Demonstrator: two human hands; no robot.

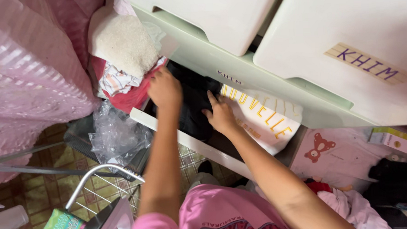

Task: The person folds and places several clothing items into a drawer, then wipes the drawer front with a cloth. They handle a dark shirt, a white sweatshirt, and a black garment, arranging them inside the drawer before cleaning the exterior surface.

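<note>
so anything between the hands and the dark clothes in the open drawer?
Nothing visible. Both hands are already in the open drawer: the left hand and right hand rest directly on the dark clothes. A white garment with yellow lettering lies beside the right hand, not in between.

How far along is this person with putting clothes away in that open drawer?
Done: a white folded garment with yellow lettering already lies in the open drawer. In hand: the left hand and right hand press on dark clothing beside it. Left: a heap of clothes lies alongside.
</note>
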